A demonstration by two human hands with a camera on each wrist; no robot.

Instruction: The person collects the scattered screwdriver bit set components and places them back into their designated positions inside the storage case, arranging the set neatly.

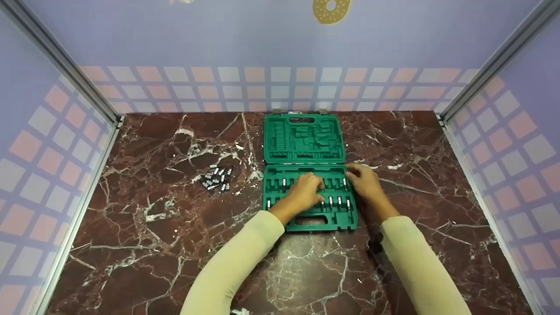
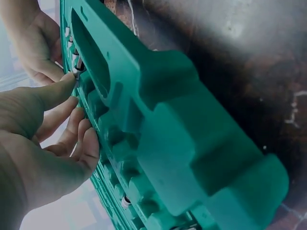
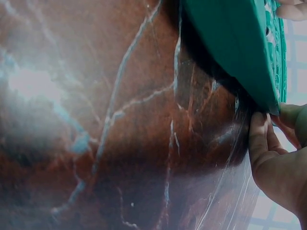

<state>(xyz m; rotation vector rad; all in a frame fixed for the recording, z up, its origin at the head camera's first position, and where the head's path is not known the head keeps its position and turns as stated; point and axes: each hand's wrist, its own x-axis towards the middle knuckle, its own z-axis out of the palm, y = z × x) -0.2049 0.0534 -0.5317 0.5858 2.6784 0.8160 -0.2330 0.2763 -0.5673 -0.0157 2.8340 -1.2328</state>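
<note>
A green tool case (image 1: 306, 218) lies unfolded on the marble-patterned surface, with molded slots in both halves. Several metal socket bits (image 1: 330, 201) sit in slots of its near half. My left hand (image 1: 304, 191) is over this half. Its thumb presses a socket bit (image 2: 78, 67) in the row near the handle, while the other fingers bend loosely above the slots. At the case's right edge, my right hand (image 1: 365, 181) pinches the rim between thumb and fingers, as the right wrist view shows around the case corner (image 3: 268, 103). My left hand hides some slots.
To the left of the case lies a loose pile of socket bits (image 1: 216, 178). The case's lid half (image 1: 306, 138) is laid back near the rear wall (image 1: 280, 43). Tiled-pattern side walls (image 1: 43, 144) bound the surface on both sides.
</note>
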